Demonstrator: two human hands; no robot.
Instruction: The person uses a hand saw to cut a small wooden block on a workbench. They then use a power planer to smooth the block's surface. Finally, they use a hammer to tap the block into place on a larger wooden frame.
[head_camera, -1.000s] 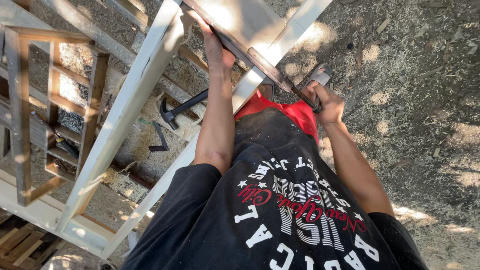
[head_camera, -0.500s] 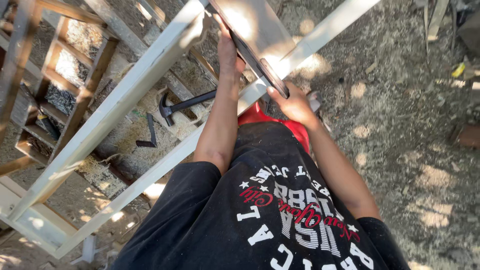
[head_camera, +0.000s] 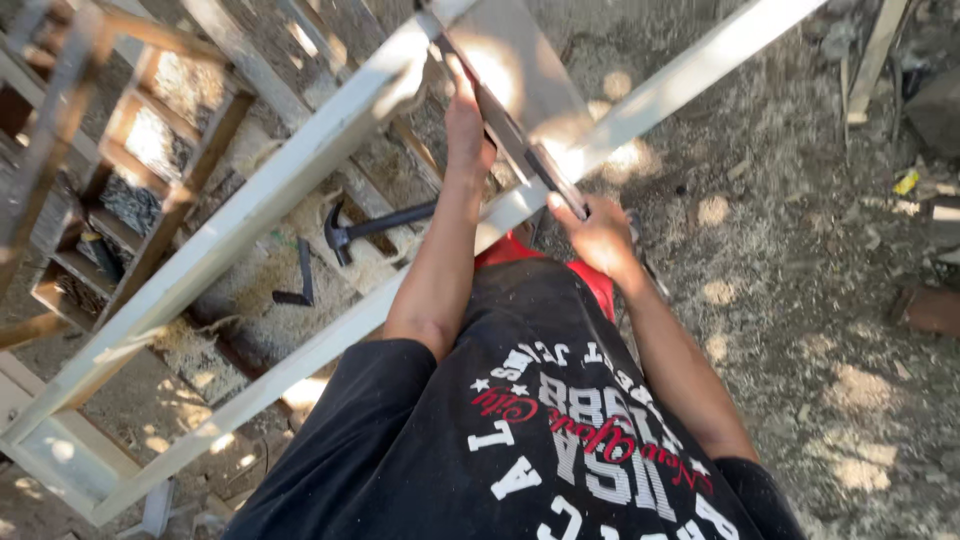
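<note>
A pale painted wooden frame (head_camera: 250, 210) lies slanted across the ground in front of me. A flat grey panel (head_camera: 515, 65) rests on its upper part, between the two long rails. My left hand (head_camera: 465, 125) is pressed against the panel's near edge, fingers closed over a dark strip (head_camera: 510, 140) along it. At the panel's lower corner, over the right rail (head_camera: 650, 100), my right hand (head_camera: 600, 235) grips the end of that strip. A black hammer (head_camera: 375, 225) lies on the sawdust under the frame, left of my left forearm.
A dark L-shaped metal piece (head_camera: 300, 285) lies near the hammer. Brown wooden lattice frames (head_camera: 130, 170) are stacked at the left. Sawdust and dirt cover the ground. Wood scraps (head_camera: 875, 55), a yellow bit (head_camera: 906, 182) and a brick (head_camera: 930, 308) lie at the right.
The view has shifted, so the frame and panel sit higher in the picture. My right hand has slid up from beside the rail onto the panel's lower corner. My left hand stays on the edge.
</note>
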